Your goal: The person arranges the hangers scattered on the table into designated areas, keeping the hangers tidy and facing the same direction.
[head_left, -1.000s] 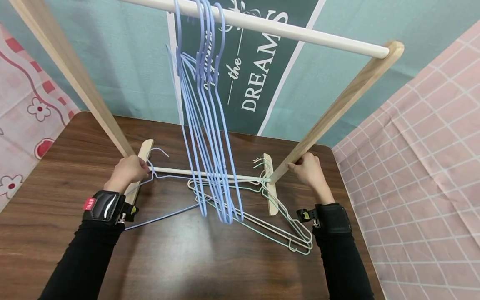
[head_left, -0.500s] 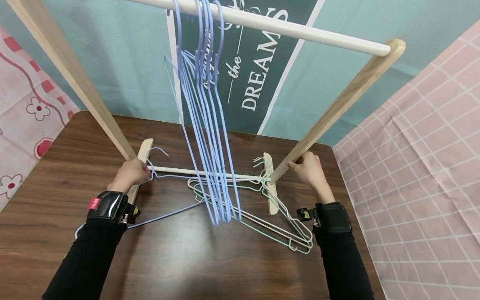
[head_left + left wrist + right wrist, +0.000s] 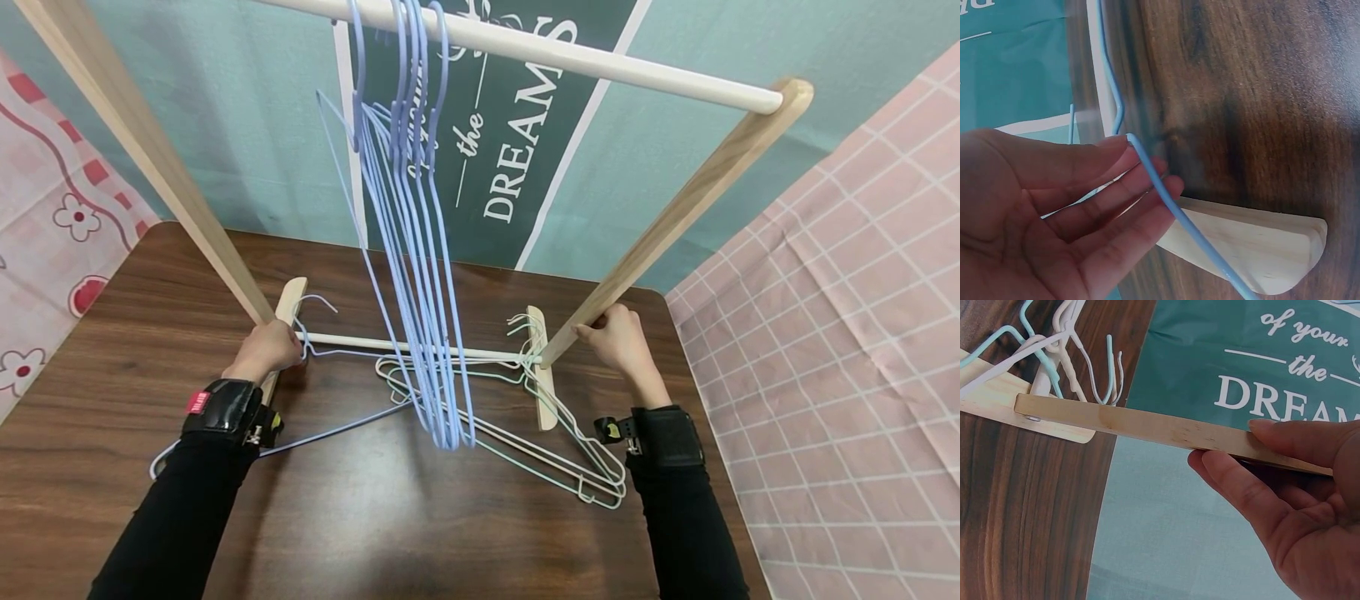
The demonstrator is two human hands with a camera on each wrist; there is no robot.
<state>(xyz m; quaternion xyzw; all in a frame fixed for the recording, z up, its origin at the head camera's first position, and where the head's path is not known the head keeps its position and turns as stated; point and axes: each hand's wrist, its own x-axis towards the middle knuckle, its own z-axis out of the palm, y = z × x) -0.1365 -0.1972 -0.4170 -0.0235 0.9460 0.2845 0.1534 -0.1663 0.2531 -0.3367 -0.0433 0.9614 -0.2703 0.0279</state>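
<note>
My left hand (image 3: 264,348) is by the foot of the left post. In the left wrist view its thumb tip touches a light blue clothes hanger (image 3: 1194,232), and its curled fingers lie behind the wire. That hanger's long arm rests on the table under the left sleeve. My right hand (image 3: 617,335) pinches the right wooden post (image 3: 1147,428) of a clothes rack low down, between thumb and fingers. Several blue hangers (image 3: 450,433) hang from the rack's white top rail (image 3: 600,68). White and pale green hangers (image 3: 600,475) lie against the lower right of the rack.
The rack's left post (image 3: 172,192) rises to the upper left. A white lower bar (image 3: 348,341) joins the left foot (image 3: 291,300) and right foot (image 3: 545,408). Behind the brown table (image 3: 360,533) hangs a teal cloth (image 3: 277,150); a pink checked cloth (image 3: 832,333) covers the right side.
My left hand and forearm have shifted slightly to the right. The hanging blue hangers have swayed, their lower ends now a little farther left. My right hand has stayed on the post.
</note>
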